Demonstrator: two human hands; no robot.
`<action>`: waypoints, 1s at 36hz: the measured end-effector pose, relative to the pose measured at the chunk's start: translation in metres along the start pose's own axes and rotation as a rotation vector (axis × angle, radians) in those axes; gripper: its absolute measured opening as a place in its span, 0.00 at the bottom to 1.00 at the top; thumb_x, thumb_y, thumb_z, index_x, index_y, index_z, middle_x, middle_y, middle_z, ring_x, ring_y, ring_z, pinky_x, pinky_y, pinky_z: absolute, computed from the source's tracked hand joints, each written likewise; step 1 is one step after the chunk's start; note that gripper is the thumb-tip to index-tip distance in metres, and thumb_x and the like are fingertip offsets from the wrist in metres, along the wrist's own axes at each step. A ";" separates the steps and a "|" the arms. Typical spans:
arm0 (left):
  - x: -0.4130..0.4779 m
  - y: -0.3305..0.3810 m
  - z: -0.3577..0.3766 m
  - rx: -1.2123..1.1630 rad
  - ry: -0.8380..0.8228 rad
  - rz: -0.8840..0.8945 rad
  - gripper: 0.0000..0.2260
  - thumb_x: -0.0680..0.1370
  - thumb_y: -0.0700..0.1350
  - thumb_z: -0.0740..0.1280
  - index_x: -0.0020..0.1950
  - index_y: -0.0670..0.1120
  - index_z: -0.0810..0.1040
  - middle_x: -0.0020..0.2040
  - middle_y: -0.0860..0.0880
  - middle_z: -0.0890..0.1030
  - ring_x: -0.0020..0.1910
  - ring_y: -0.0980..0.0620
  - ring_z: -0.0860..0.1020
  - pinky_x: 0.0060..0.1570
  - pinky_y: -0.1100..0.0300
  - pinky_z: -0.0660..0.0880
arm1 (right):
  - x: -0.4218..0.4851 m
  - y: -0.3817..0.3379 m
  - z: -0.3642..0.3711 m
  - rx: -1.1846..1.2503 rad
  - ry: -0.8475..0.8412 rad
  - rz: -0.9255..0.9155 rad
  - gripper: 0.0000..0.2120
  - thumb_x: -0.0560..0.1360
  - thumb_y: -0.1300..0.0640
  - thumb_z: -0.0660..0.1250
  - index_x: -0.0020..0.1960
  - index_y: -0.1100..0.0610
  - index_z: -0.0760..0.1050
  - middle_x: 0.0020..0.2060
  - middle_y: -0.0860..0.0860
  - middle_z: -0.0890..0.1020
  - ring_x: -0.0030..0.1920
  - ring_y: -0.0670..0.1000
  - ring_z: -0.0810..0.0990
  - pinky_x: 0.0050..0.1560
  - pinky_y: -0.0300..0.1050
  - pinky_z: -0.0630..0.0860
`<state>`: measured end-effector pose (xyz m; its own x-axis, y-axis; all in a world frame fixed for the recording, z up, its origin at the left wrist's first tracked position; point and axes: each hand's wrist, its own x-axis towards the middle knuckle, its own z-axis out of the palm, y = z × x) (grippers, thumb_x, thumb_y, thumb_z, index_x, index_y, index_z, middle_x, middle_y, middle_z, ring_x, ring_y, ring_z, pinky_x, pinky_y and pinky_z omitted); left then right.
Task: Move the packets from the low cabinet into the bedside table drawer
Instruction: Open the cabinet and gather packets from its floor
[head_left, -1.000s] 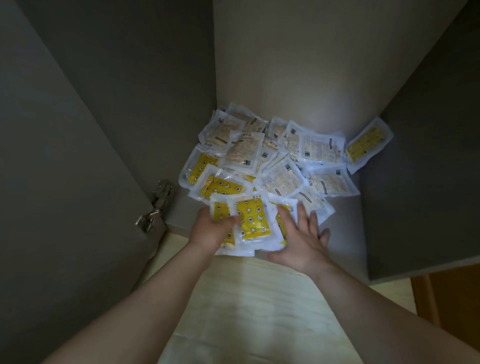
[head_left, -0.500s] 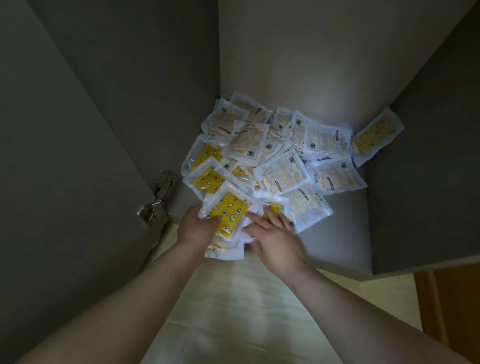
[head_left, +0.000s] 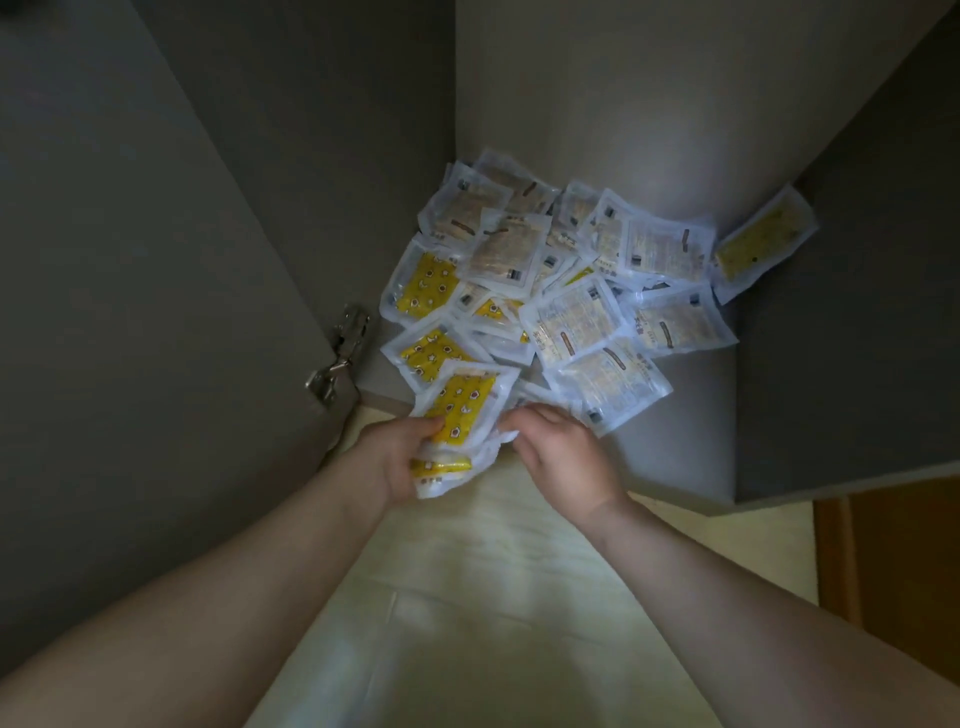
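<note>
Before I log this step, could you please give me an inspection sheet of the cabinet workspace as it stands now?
Surface: grey cabinet floor, bare at the front right.
Job's things: pile of packets heaped toward the back corner; lone packet by the right wall; held bundle of yellow packets at the front edge.
Clutter: nothing seen.
Hands: left hand grips the held bundle; right hand has curled fingers at the bundle's edge, grip unclear.
Cables: nothing seen.
Surroundings: open door with metal hinge on the left; pale floor below; drawer not in view.
</note>
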<state>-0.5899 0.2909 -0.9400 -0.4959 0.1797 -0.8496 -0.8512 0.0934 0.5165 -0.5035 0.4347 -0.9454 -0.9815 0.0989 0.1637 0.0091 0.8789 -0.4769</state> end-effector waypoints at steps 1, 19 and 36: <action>-0.006 0.000 0.001 0.022 0.002 -0.003 0.07 0.79 0.38 0.62 0.55 0.38 0.76 0.44 0.40 0.82 0.35 0.45 0.79 0.40 0.49 0.77 | -0.004 -0.005 -0.004 0.032 0.007 0.060 0.12 0.68 0.59 0.57 0.41 0.58 0.79 0.33 0.54 0.81 0.34 0.56 0.82 0.32 0.46 0.73; -0.256 0.069 0.015 -0.052 0.003 -0.237 0.10 0.80 0.41 0.61 0.39 0.42 0.72 0.20 0.47 0.77 0.16 0.53 0.74 0.15 0.67 0.68 | -0.039 -0.159 -0.209 0.348 0.006 0.517 0.05 0.77 0.65 0.62 0.46 0.64 0.77 0.36 0.53 0.76 0.37 0.52 0.73 0.37 0.37 0.62; -0.523 0.109 0.003 -0.533 0.070 -0.104 0.10 0.80 0.41 0.61 0.61 0.43 0.73 0.48 0.43 0.80 0.42 0.44 0.79 0.32 0.54 0.78 | -0.035 -0.296 -0.429 0.427 -0.322 0.261 0.08 0.77 0.64 0.62 0.50 0.57 0.80 0.44 0.48 0.84 0.46 0.51 0.81 0.45 0.41 0.72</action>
<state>-0.4229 0.2102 -0.4394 -0.3991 0.1290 -0.9078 -0.8568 -0.4049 0.3192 -0.3904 0.3712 -0.4393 -0.9663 0.0815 -0.2442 0.2460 0.5726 -0.7821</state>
